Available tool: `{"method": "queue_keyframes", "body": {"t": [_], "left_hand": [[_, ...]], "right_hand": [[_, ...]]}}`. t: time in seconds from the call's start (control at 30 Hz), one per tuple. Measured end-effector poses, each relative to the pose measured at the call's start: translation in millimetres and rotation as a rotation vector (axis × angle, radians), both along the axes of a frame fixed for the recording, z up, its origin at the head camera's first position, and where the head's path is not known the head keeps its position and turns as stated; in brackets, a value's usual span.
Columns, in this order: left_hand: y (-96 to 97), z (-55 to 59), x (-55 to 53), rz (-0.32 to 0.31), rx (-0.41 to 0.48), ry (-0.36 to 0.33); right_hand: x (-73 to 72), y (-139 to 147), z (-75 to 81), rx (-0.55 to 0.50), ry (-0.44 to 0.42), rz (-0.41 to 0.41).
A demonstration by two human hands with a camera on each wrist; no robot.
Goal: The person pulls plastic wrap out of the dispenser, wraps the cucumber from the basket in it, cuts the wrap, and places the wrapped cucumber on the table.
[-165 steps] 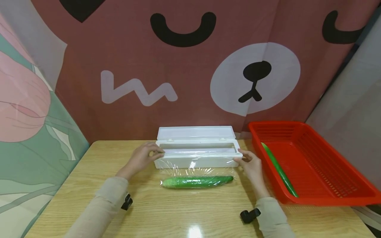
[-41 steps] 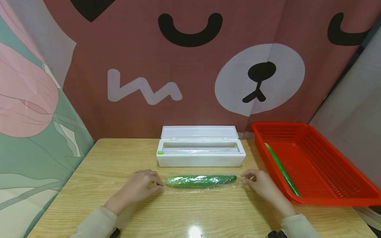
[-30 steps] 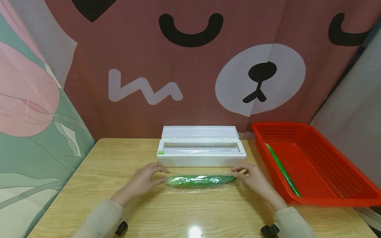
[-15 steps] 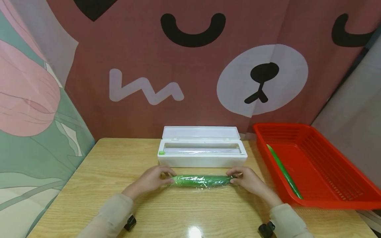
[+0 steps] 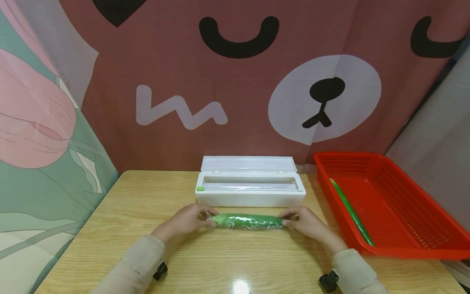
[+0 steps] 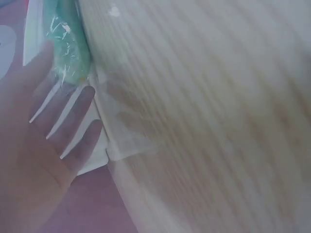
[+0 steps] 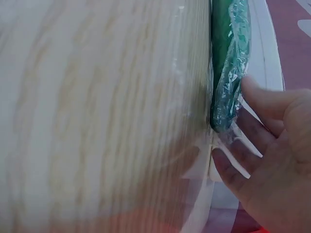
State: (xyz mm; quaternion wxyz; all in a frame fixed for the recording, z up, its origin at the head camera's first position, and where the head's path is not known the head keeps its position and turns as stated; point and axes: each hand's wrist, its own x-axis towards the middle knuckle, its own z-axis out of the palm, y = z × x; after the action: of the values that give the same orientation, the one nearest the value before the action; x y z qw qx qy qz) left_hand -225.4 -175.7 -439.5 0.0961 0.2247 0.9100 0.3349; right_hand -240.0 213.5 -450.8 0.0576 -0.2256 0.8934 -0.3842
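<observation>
A green cucumber in clear cling film lies crosswise in front of the white film dispenser. My left hand holds its left end between thumb and fingers, and my right hand grips the right end the same way. Crinkled film shows along the cucumber in the right wrist view, bunched near the thumb. In the left wrist view the thumb rests by the wrapped cucumber, the other fingers spread beyond its tip. The dispenser's lid stands raised, a roll inside and a green slider at its left.
On the right stands a red plastic basket with another cucumber along its left side. The wooden table reaches back to a printed cloth backdrop.
Both hands have left the dispenser, come to the cucumber's ends and closed in on them. The film, earlier stretched from the dispenser, is now separate; the cucumber has turned slightly, its film gathered toward the front.
</observation>
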Motion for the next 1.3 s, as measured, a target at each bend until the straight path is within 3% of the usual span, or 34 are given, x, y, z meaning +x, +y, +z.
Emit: {"method": "queue_keyframes", "body": {"t": [0.23, 0.4, 0.67, 0.9, 1.3], "left_hand": [[4.1, 0.5, -5.3, -0.040, -0.001, 0.033], [2.5, 0.7, -5.4, -0.053, -0.008, 0.004], [6.1, 2.5, -3.0, -0.025, -0.139, 0.151], [10.9, 4.9, -2.6, -0.009, -0.152, 0.128], [1.9, 7.5, -2.9, -0.049, -0.182, 0.112]], "right_hand": [[-4.4, 0, -5.5, 0.001, 0.002, 0.008], [-5.7, 3, -6.1, -0.001, -0.018, 0.018], [-5.3, 3, -5.1, 0.046, 0.056, 0.053], [-5.2, 3, -2.2, 0.050, 0.070, 0.111], [-4.7, 10, -0.9, 0.031, 0.067, 0.061]]}}
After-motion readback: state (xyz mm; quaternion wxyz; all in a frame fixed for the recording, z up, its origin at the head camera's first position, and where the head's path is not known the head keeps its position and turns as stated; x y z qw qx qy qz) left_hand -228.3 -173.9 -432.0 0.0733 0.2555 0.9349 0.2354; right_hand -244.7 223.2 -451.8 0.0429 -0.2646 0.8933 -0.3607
